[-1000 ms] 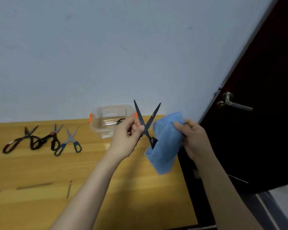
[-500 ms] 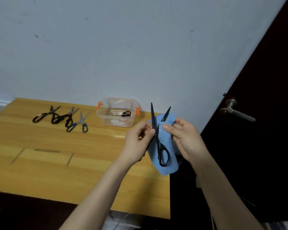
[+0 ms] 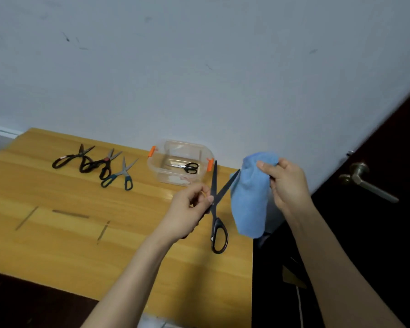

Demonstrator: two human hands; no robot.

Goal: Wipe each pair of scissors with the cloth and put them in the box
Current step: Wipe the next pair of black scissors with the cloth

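My left hand [image 3: 187, 213] pinches a pair of black scissors [image 3: 217, 209] near the pivot, blades spread and pointing up, one handle loop hanging down. My right hand [image 3: 285, 183] grips a blue cloth [image 3: 250, 197] that hangs just right of the blades, touching one blade tip. A clear plastic box [image 3: 158, 171] with orange latches stands by the wall and holds small black scissors [image 3: 187, 166]. Three more pairs lie on the table to the left: black ones [image 3: 70, 157], red-pivot black ones [image 3: 102, 163] and blue-handled ones [image 3: 122, 176].
The wooden table [image 3: 81, 233] ends at its right edge just below the cloth. A dark door with a metal handle [image 3: 365, 181] stands at the right. A pale wall runs behind the table.
My right hand has pulled the cloth off the scissors and lifted it to the right. The scissors stay pinched in my left hand, blades still spread.
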